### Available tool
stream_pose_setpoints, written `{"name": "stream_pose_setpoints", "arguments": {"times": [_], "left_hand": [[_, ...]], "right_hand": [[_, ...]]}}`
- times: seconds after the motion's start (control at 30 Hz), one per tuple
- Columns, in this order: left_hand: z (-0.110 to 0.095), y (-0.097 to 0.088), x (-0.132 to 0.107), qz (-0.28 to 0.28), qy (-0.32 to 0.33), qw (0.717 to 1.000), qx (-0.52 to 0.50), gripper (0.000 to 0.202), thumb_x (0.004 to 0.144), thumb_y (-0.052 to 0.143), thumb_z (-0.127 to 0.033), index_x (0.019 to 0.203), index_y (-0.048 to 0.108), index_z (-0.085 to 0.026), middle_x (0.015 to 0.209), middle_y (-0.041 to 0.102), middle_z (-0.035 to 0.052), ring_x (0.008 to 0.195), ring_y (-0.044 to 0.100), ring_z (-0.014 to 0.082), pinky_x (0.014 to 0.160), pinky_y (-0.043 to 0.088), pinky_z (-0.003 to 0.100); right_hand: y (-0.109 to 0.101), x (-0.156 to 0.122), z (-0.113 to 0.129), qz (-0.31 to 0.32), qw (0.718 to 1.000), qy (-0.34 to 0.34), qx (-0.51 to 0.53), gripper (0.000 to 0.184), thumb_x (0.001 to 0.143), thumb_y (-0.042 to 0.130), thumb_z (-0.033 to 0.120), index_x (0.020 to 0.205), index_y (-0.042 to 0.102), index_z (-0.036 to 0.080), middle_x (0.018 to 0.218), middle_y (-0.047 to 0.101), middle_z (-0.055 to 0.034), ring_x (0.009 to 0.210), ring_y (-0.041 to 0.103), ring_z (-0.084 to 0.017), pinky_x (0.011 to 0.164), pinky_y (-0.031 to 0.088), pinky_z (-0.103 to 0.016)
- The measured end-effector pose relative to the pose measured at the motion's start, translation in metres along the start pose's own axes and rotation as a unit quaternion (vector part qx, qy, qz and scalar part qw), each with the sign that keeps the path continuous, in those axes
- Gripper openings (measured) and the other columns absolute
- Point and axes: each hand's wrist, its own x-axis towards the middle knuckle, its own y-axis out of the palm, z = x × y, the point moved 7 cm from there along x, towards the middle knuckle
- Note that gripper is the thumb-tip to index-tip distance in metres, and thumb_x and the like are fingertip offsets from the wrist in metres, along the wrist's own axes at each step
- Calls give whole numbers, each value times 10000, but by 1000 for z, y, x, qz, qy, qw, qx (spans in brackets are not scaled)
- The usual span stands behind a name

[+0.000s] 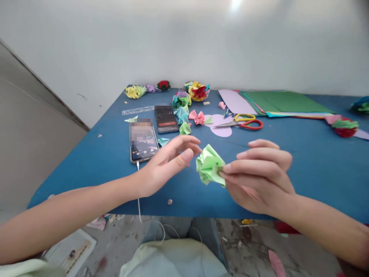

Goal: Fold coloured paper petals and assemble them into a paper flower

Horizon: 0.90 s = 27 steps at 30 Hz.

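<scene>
Blue desk [325, 169] beneath — right fingers [245, 166] pinch green paper flower [209, 165] at its four-o'clock edge, left fingers [184, 141] unloaded — apparently shaping; next likely requires gentle spreading.

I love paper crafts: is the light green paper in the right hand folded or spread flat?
Folded: the light green paper shows creases and bunched layers.

Crumpled light-green paper flower [210, 165] held above the blue table [184, 204].

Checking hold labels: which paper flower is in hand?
The light green paper flower pinched in the right hand; the other paper flowers lie on the blue table.
</scene>
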Motion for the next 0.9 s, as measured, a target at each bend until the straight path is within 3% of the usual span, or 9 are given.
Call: {"name": "stream_pose_setpoints", "arguments": {"times": [0.03, 0.07, 0.2, 0.33, 0.5, 0.67, 0.77, 0.9], "left_hand": [[5, 12, 1, 72, -34, 994, -74, 337, 925, 304, -361, 1172, 421, -165, 1106, 543, 125, 976, 558, 183, 803, 497, 331], [8, 19, 0, 109, -57, 982, -143, 354, 934, 261, -350, 1175, 433, -157, 1101, 553, 131, 943, 579, 182, 815, 500, 356], [15, 18, 1, 67, -98, 961, -248, 306, 911, 345, -257, 1192, 435, -176, 1095, 555, 118, 874, 595, 155, 784, 522, 337], [16, 10, 2, 26, -106, 971, -215, 277, 878, 455, -245, 1143, 480, -172, 1011, 581, 85, 802, 595, 118, 719, 535, 263], [17, 8, 4, 15, -111, 976, -185, 284, 823, 547, -220, 1094, 498, -151, 911, 606, 59, 739, 595, 102, 642, 537, 221], [16, 5, 4, 23, -92, 991, -95, 296, 812, 569, -277, 1081, 515, -166, 917, 610, 54, 766, 612, 119, 631, 522, 213], [18, -1, 5, 10, -88, 995, -38, 338, 796, 591, -298, 1097, 509, -169, 904, 602, 48, 769, 606, 127, 662, 520, 233], [18, -4, 7, 10, -99, 995, 8, 364, 769, 621, -314, 1091, 535, -169, 918, 612, 51, 787, 592, 145, 676, 512, 254]], "right_hand": [[2, 0, 0, 5, 1000, 5, 4, 127, 749, 636, 161, 784, 590, 274, 719, 646, 37, 709, 559, -153, 764, 466, -357], [5, 0, 0, 14, 1000, 8, 7, 120, 752, 635, 164, 778, 592, 273, 734, 650, 36, 701, 563, -147, 751, 465, -351], [20, 0, -4, 64, 997, 18, 31, 125, 746, 653, 185, 860, 621, 226, 858, 671, -12, 787, 585, -167, 744, 455, -361], [28, -1, -10, 96, 991, 30, 88, 110, 786, 606, 202, 892, 630, 184, 933, 671, -57, 853, 585, -189, 750, 452, -374], [27, -2, -17, 70, 992, 68, 84, 151, 726, 664, 149, 849, 591, 199, 822, 662, -28, 772, 583, -166, 726, 449, -340], [37, -7, -29, 114, 984, 101, 95, 324, 742, 658, 229, 1044, 551, 179, 976, 613, -84, 900, 563, -198, 783, 453, -363], [45, -9, -31, 153, 976, 91, 128, 199, 776, 614, 176, 973, 589, 189, 946, 629, -66, 870, 562, -179, 780, 444, -358], [47, -10, -35, 155, 970, 109, 156, 149, 772, 614, 147, 918, 604, 180, 910, 635, -63, 843, 559, -172, 768, 440, -362]]}}
